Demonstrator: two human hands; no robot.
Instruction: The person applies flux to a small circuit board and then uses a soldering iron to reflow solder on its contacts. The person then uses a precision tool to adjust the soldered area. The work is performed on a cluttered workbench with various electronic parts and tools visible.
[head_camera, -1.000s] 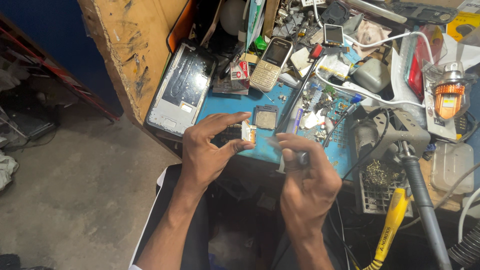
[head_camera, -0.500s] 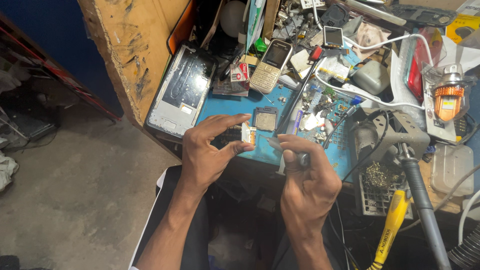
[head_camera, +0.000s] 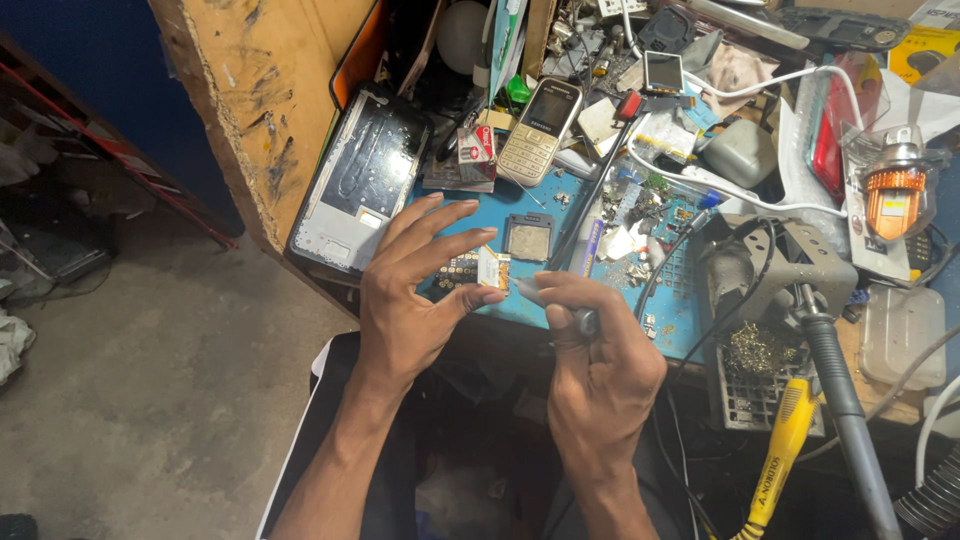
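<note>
At frame centre, the left hand (head_camera: 415, 300) pinched a small circuit board (head_camera: 490, 268); the right hand (head_camera: 600, 360) gripped a metal tool (head_camera: 545, 298), best kept braced steadily.

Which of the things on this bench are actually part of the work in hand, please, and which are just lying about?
In hand:
- left hand pinching a small phone board
- right hand gripping a thin metal tool
- blue work mat beneath them

Lying about:
- gold keypad phone
- tablet frame
- yellow-handled soldering iron
- orange bulb
</note>
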